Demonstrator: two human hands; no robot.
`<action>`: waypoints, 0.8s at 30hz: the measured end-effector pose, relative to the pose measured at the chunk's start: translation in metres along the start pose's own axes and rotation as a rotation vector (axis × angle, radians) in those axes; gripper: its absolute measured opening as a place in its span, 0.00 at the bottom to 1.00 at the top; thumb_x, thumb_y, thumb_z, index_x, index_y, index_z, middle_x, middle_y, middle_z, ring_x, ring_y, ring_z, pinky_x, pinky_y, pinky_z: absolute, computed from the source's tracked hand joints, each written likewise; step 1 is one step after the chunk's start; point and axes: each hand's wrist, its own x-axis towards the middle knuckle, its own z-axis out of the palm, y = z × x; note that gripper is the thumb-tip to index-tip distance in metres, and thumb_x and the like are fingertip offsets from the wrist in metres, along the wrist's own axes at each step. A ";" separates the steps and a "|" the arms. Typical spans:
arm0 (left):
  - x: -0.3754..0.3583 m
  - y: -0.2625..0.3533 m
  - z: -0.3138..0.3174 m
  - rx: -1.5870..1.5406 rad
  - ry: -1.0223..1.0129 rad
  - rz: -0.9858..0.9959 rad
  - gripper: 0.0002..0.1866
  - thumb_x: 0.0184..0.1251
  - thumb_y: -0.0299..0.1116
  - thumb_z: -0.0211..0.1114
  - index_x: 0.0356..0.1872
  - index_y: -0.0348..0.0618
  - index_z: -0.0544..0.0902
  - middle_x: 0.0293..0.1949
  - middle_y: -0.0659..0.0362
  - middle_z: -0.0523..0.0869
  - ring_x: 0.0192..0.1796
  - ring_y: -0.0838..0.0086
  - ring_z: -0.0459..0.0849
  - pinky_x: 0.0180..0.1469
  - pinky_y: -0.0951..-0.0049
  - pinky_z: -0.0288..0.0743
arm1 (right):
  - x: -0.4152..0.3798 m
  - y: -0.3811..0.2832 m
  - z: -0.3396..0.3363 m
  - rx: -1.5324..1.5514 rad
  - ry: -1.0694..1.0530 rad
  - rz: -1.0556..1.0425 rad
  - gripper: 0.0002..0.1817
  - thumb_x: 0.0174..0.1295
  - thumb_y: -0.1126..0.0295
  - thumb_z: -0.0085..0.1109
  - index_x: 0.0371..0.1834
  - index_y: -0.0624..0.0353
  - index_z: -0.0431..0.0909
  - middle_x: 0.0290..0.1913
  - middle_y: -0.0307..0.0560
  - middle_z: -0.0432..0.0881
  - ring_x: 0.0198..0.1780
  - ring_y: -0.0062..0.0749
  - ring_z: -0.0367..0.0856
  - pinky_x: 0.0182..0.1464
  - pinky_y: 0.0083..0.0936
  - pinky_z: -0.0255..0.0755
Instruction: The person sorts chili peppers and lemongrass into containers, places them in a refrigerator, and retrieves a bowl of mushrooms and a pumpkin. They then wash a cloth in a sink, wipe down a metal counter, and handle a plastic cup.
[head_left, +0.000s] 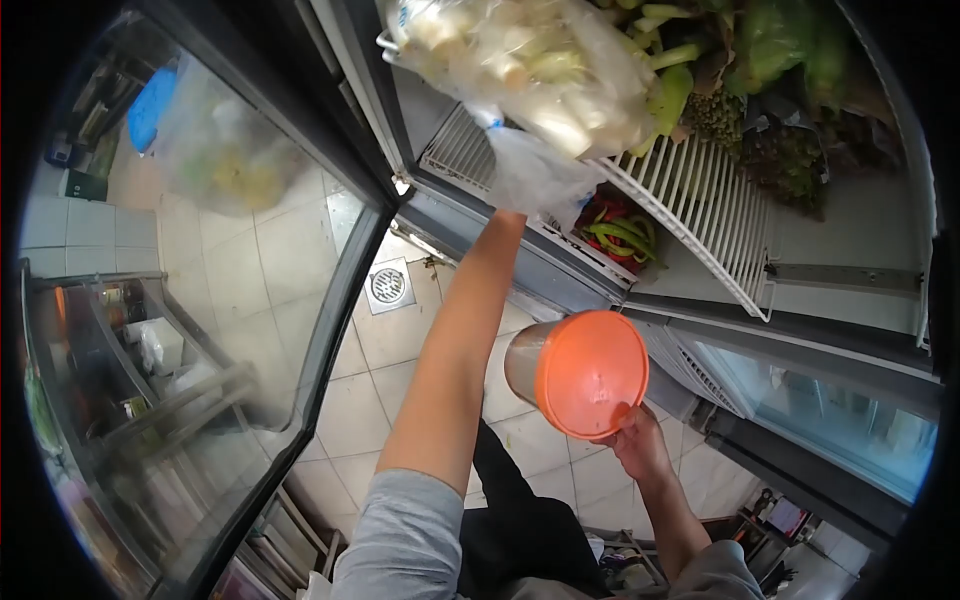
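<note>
My right hand [637, 440] grips a clear plastic tub [525, 365] by the rim of its orange lid [598, 372]. The tub is tilted, its lid facing me, over the tiled floor in front of the fridge. My left arm reaches up into the open fridge, and my left hand [510, 220] is hidden from the wrist on by a thin translucent plastic bag [545, 180]. Just above it, a bulging clear bag of pale vegetables [530, 75] hangs over the front of the white wire shelf [695, 205].
Leafy greens [785, 150] lie on the wire shelf, with red and green chillies [620, 235] below it. The open glass door [260, 290] stands to my left. A floor drain [389, 285] is set in the tiles, and a glass-fronted lower compartment [820, 410] is at right.
</note>
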 end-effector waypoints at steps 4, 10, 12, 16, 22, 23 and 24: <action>-0.007 0.017 -0.035 0.450 -0.148 0.305 0.14 0.57 0.35 0.59 0.43 0.39 0.73 0.36 0.56 0.79 0.39 0.68 0.79 0.41 0.67 0.75 | 0.022 -0.004 0.020 -0.012 -0.056 0.003 0.23 0.49 0.75 0.42 0.52 0.68 0.62 0.45 0.53 0.74 0.41 0.38 0.79 0.41 0.33 0.78; -0.107 0.112 -0.091 0.443 0.430 0.085 0.14 0.63 0.36 0.54 0.36 0.31 0.76 0.24 0.57 0.77 0.19 0.79 0.75 0.22 0.82 0.69 | 0.085 -0.037 0.103 0.046 -0.154 -0.162 0.16 0.54 0.72 0.44 0.46 0.65 0.66 0.41 0.49 0.75 0.38 0.34 0.77 0.48 0.35 0.75; -0.156 0.114 -0.129 0.383 0.498 0.138 0.14 0.64 0.37 0.52 0.35 0.32 0.76 0.22 0.60 0.74 0.20 0.80 0.73 0.22 0.81 0.68 | 0.123 -0.046 0.125 0.117 -0.243 -0.274 0.14 0.57 0.69 0.45 0.46 0.62 0.67 0.44 0.49 0.74 0.39 0.34 0.77 0.48 0.36 0.75; -0.291 0.078 -0.174 0.567 0.590 -0.066 0.16 0.65 0.41 0.52 0.28 0.35 0.73 0.17 0.62 0.70 0.20 0.81 0.71 0.22 0.78 0.68 | 0.199 -0.070 0.201 0.262 -0.193 -0.439 0.15 0.58 0.62 0.50 0.47 0.54 0.69 0.43 0.46 0.75 0.44 0.35 0.75 0.49 0.36 0.74; -0.525 0.035 -0.208 0.607 0.836 -0.457 0.16 0.62 0.40 0.56 0.35 0.33 0.75 0.18 0.61 0.74 0.18 0.80 0.73 0.21 0.80 0.69 | 0.458 -0.099 0.179 -1.117 0.455 -1.546 0.17 0.56 0.65 0.55 0.50 0.50 0.67 0.44 0.44 0.70 0.43 0.39 0.73 0.51 0.32 0.73; -0.557 0.040 -0.205 0.577 0.897 -0.463 0.16 0.61 0.40 0.57 0.35 0.33 0.75 0.19 0.60 0.74 0.18 0.80 0.74 0.21 0.80 0.69 | 0.454 -0.095 0.186 -1.104 0.435 -1.545 0.17 0.56 0.65 0.55 0.50 0.50 0.67 0.44 0.44 0.70 0.43 0.39 0.73 0.51 0.32 0.73; -0.585 0.047 -0.201 0.543 0.958 -0.465 0.16 0.61 0.40 0.57 0.35 0.33 0.75 0.19 0.59 0.75 0.18 0.79 0.75 0.20 0.81 0.70 | 0.435 -0.094 0.190 -1.143 0.448 -1.546 0.18 0.56 0.65 0.56 0.50 0.51 0.67 0.45 0.45 0.71 0.45 0.39 0.72 0.50 0.31 0.72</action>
